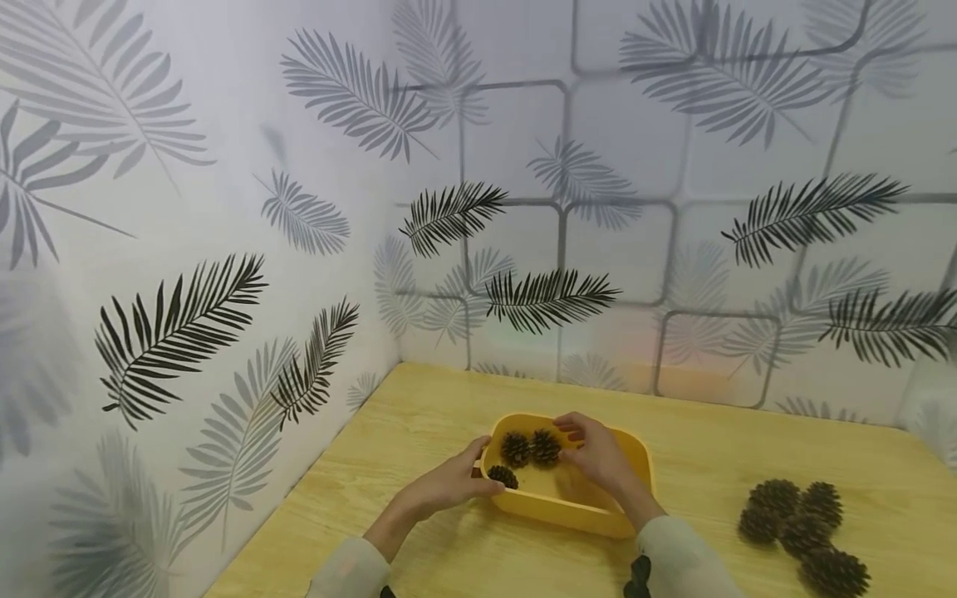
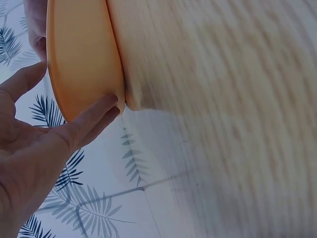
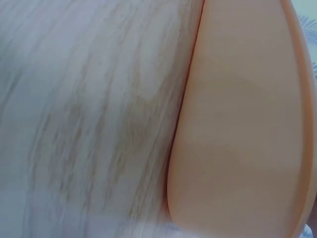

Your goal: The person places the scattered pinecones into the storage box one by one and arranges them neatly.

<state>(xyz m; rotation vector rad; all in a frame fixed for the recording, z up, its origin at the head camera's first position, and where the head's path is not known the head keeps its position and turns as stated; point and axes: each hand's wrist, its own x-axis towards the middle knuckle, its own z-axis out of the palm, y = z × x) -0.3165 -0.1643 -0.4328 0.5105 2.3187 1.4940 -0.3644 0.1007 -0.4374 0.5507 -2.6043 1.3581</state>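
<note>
The left sleeve (image 1: pixel 347 571) and right sleeve (image 1: pixel 682 558), both pale greyish cream, stop short of the bare left hand (image 1: pixel 441 485) and bare right hand (image 1: pixel 596 453), with small black patches (image 1: pixel 638 578) at their inner sides

Soft light fills the head view; wrist views look dimmer.

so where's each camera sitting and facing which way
Head: on the head, looking forward and down at the yellow tub, table and pine cones; left grip, right grip, sleeves show.
Left wrist: on that wrist, faces the tub's outer wall and table; left grip shows, more skin above.
Right wrist: on that wrist, faces the tub's outer wall and table; right grip not clearly visible.
Head and left wrist share the left grip against the tub.
</note>
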